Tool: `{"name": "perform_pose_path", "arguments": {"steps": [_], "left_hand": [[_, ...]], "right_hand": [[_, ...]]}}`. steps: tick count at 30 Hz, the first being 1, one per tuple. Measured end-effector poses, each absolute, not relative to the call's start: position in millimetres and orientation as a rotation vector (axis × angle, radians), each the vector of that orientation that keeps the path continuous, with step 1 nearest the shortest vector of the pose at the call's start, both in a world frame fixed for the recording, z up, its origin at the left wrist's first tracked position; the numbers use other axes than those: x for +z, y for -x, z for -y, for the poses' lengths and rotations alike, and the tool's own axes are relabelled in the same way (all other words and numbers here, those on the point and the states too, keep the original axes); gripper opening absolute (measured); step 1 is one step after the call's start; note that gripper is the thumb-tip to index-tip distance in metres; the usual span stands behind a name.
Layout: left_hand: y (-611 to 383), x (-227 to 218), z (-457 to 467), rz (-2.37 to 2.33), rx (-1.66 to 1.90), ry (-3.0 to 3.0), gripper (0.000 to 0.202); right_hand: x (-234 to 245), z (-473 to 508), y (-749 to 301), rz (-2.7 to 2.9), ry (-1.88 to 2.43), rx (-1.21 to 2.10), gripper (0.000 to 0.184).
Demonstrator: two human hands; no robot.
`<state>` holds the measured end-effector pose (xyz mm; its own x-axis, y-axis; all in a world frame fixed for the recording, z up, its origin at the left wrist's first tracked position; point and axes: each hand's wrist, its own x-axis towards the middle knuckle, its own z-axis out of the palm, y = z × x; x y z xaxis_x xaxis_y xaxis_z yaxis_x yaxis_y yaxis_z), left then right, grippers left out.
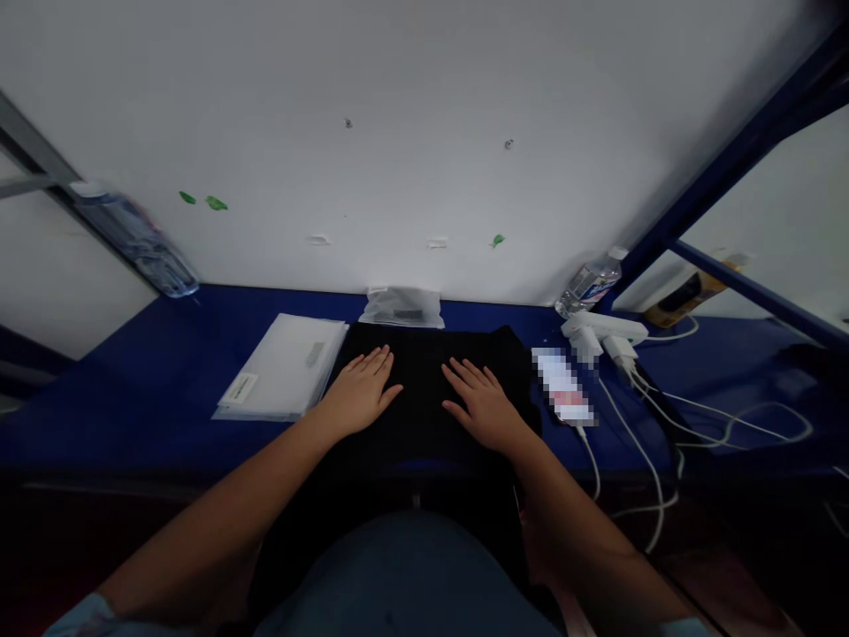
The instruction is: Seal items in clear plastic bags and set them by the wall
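A black cloth [421,380] lies spread on the blue tabletop in front of me, its near part reaching the table's front edge. Flat on its left side rests my left hand [362,394], fingers stretched out and thumb apart. My right hand [481,402] lies on the right side of the cloth, also with fingers spread. Neither hand grips anything. Just left of the cloth is a stack of clear plastic bags [285,363] with a white label. Behind the cloth, another clear plastic bag [402,307] sits against the wall. The kind of cloth item cannot be made out.
To the right lie a phone [563,387] on a charging cable and a white power strip [603,327] with plugs and trailing cables. A water bottle [592,281] leans behind them. Another bottle [136,234] stands at the left, by a metal frame. A white wall [424,159] closes the back.
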<state>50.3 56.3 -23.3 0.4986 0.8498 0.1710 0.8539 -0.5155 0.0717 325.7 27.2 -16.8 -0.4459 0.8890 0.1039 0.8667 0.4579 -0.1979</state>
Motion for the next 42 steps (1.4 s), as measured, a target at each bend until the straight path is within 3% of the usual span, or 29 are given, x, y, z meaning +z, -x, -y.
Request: {"name": "perform_pose_path", "arguments": {"steps": [12, 21, 27, 35, 42], "left_hand": [[-44.0, -16.6, -47.6, 1.525, -0.36, 2.764, 0.061], [-11.6, -13.9, 6.1, 1.25, -0.421, 2.94, 0.058], [-8.7, -17.8, -3.6, 1.207, -0.59, 2.901, 0.038], [-14.4, -4.1, 1.8, 1.256, -0.833, 2.804, 0.034], [-5.0, -11.8, -0.4, 1.232, -0.709, 2.875, 0.031]], "right_hand": [[-16.9, -26.9, -332.5, 2.481, 1.503, 0.214, 0.06], [-17.7, 20.6, -355.6, 2.529, 1.32, 0.304, 0.075], [-14.7, 25.1, -351.0, 2.503, 1.276, 0.251, 0.052], [-12.6, 25.6, -345.4, 2.445, 1.263, 0.254, 0.043], [-20.1, 29.3, -362.8, 2.368, 1.432, 0.206, 0.068]]}}
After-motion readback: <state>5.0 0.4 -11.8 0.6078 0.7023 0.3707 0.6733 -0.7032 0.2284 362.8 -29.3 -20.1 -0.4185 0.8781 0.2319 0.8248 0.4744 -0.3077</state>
